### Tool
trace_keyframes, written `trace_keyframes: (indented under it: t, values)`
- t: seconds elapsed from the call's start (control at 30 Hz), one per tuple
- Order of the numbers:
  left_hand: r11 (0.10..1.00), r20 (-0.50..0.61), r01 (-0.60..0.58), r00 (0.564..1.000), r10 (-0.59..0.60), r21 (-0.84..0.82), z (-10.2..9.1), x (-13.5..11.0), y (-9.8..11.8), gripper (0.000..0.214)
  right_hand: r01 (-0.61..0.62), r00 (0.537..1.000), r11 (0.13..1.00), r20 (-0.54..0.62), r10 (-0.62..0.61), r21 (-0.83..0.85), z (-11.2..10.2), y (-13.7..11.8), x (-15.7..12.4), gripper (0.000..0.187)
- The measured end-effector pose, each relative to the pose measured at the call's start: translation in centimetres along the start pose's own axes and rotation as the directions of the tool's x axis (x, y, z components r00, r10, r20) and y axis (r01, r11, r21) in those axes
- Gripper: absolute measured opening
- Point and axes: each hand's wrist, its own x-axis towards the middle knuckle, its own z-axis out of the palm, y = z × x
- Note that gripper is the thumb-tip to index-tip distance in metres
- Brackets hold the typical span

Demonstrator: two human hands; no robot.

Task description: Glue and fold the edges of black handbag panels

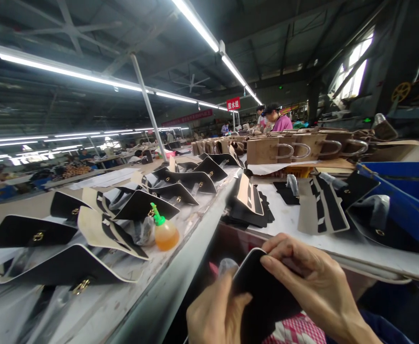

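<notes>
Both my hands hold a black leather bag piece (pixel 263 296) with a pale edge, low in the view over my lap. My left hand (pixel 216 313) grips its lower left side, thumb pressed on the face. My right hand (pixel 313 282) curls over its top right edge, fingers closed on the rim. A raised shelf (pixel 181 272) runs along my left, lined with black bag flaps (pixel 141 203) bearing gold clasps. A small orange glue bottle (pixel 164 232) with a green nozzle stands on that shelf, a short way from my left hand.
A white worktable (pixel 284 215) ahead carries stacked black and tan cut pieces (pixel 320 205). A blue bin (pixel 406 191) stands at the right. Brown bags with handles (pixel 288 148) line the far end. A person in pink (pixel 279 119) works further back.
</notes>
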Motion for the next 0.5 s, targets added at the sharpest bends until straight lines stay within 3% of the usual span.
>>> trace_keyframes:
  t: [0.1, 0.17, 0.37, 0.5]
  values:
    - [0.992, -0.085, -0.09, 0.992, 0.098, 0.084, 0.9, 0.8, 1.0, 0.023, 0.219, 0.975, 0.974, -0.023, -0.221, -0.055, 0.6, 0.3, -0.2, 0.023]
    - [0.985, -0.128, -0.125, 0.982, 0.14, 0.123, 1.1, 1.1, 1.4, 0.015, 0.295, 0.955, 0.953, -0.001, -0.295, -0.071, 0.7, 0.2, -0.2, 0.019]
    - [0.998, -0.076, -0.038, 0.996, 0.042, 0.057, 0.1, 0.8, 1.2, 0.022, 0.157, 0.984, 0.987, 0.088, -0.158, 0.015, 0.6, -0.2, 0.0, 0.025]
    - [0.998, -0.059, -0.051, 0.997, 0.053, 0.033, -0.2, 0.7, 0.8, 0.027, 0.129, 0.986, 0.99, 0.098, -0.135, 0.066, 0.9, 0.3, -0.2, 0.024]
